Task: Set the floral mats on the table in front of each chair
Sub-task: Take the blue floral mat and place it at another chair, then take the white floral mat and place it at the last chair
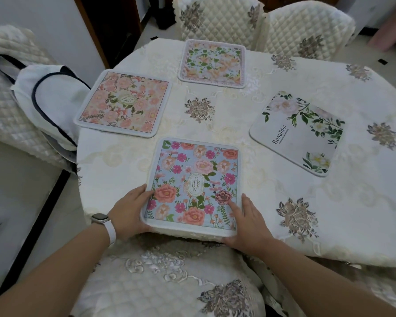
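A blue floral mat (193, 179) lies at the near edge of the table (284, 202), which wears a cream embroidered cloth. My left hand (129, 212) grips the mat's left edge and near-left corner. My right hand (247, 221) holds its near-right corner, with fingers resting on top. Three other mats lie flat on the cloth: a pink floral mat (123, 102) at the left, a pale peach-and-green mat (213, 62) at the far side, and a white mat with green leaves (297, 133) at the right.
Quilted cream chairs ring the table: one just below me (169, 289), one at the left (9, 99) carrying a white tote bag with dark handles (48, 99), and two at the far side (217, 17) (306, 28). Pale floor shows on the left.
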Motion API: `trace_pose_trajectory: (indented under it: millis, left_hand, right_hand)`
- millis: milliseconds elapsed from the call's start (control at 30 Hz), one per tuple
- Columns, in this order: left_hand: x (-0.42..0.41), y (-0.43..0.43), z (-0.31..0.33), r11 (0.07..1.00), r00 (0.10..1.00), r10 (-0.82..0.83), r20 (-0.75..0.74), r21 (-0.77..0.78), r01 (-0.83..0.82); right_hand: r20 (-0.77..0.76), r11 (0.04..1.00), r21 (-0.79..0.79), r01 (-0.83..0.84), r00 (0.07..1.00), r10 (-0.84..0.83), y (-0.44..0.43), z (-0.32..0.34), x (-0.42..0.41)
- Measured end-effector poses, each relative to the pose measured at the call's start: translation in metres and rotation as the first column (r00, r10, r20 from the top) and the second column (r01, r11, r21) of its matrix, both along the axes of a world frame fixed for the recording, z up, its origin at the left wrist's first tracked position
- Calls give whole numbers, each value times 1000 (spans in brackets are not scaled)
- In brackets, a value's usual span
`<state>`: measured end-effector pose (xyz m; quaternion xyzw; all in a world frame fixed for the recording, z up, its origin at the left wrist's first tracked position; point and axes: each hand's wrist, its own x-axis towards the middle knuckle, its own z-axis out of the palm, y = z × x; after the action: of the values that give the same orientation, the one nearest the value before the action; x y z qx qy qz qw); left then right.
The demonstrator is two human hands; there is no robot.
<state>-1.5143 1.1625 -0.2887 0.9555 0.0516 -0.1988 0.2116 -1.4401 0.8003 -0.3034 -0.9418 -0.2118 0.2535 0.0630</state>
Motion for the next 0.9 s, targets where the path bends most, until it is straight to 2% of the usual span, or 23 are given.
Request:
trace_pose_trajectory:
  millis: [367, 567, 633, 700, 800, 900]
  left_hand:
    - [2, -8, 5, 1000, 1000, 11, -21, -1, -11]
    - [-1, -11, 10, 1000, 999, -4, -34, 9, 4]
    - [1, -18, 15, 999, 999, 45, -27, -29, -46]
    - [7, -29, 20, 992, 993, 108, 40, -74, -105]
    - [21, -52, 31, 968, 966, 225, 126, -144, -206]
    - [33, -81, 44, 879, 911, 398, 110, -330, -344]
  right_hand:
    - [-12, 999, 35, 16, 1000, -15, -6, 6, -2]
    - [-71, 1000, -18, -16, 997, 15, -6, 10, 4]
    - [-137, 1000, -5, -17, 990, 16, -8, 17, 12]
    - [-171, 998, 53, 24, 985, -15, -12, 27, 23]
    - [-141, 978, 167, 125, 985, -102, -26, 41, 37]
    - [-95, 935, 258, 244, 969, -227, -44, 52, 45]
